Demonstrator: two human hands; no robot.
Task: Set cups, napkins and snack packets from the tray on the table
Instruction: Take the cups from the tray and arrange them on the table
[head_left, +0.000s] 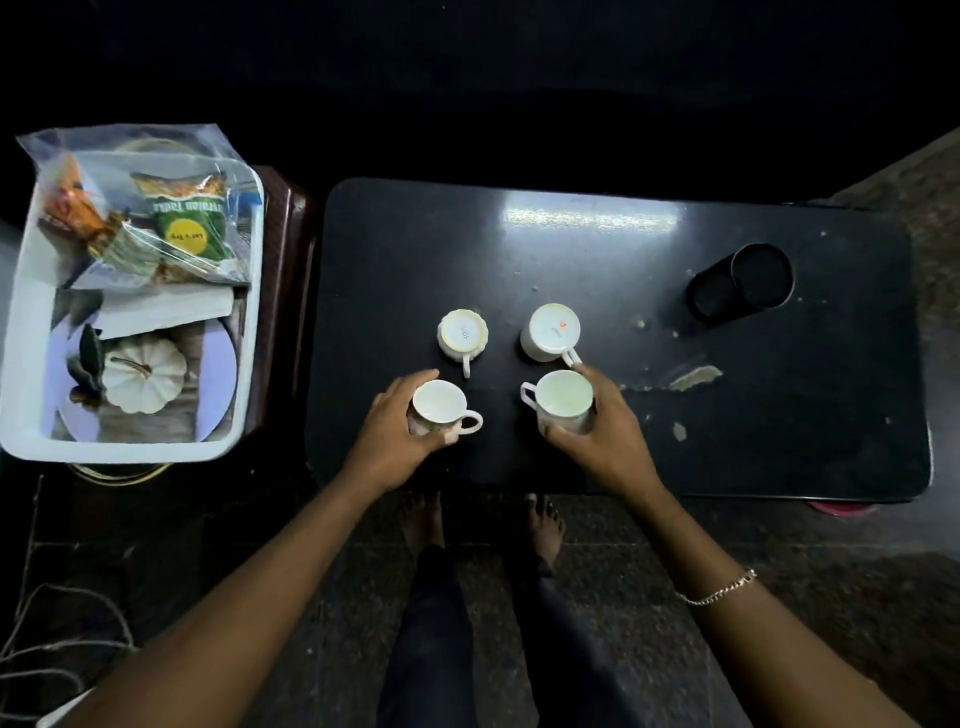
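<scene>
On the black table (779, 441) stand several white cups. Two at the back are upside down: a scalloped cup (462, 332) and a plain cup (551, 331). Two at the front are upright. My left hand (395, 431) grips the left front cup (441, 405), whose handle points right. My right hand (605, 431) holds the right front cup (563, 400), whose handle points left. The white tray (254, 312) at the left holds a clear bag with snack packets (187, 218) and a stack of white napkins (166, 312).
A white pumpkin ornament (144, 375) with leaves lies on a plate in the tray. A black cylindrical holder (743, 283) lies at the table's back right. The tabletop has chipped patches near the right. Cords lie on the floor at bottom left. My bare feet stand below the table's front edge.
</scene>
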